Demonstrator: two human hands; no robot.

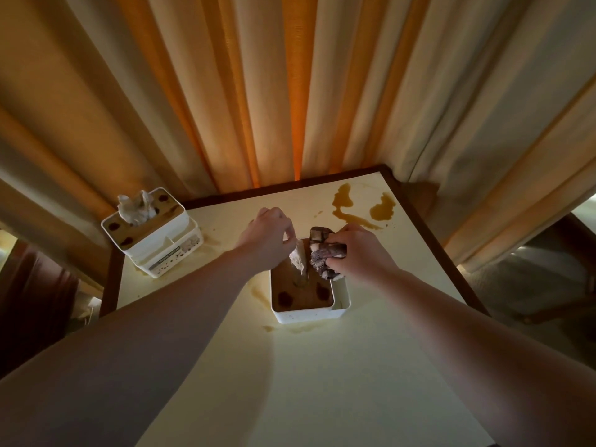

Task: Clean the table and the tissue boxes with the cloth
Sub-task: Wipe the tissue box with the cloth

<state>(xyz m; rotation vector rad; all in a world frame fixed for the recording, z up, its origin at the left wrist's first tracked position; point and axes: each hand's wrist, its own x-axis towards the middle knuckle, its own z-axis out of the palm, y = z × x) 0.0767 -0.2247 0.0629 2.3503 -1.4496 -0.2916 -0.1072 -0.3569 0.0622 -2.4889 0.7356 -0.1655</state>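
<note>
A white tissue box (306,314) with a brown wooden lid stands in the middle of the cream table (322,382). Dark spots mark the lid. My left hand (267,237) pinches the tissue (298,258) sticking up from the lid's slot. My right hand (361,253) grips a crumpled dark cloth (322,253) and presses it on the far right part of the lid. A second white tissue box (154,233) with a stained wooden lid and a tissue poking out stands at the table's far left corner.
A brown liquid spill (354,208) lies on the table's far right part. Smaller brown smears sit around both boxes. The table has a dark wooden rim (445,240). Orange and cream curtains (290,91) hang right behind it.
</note>
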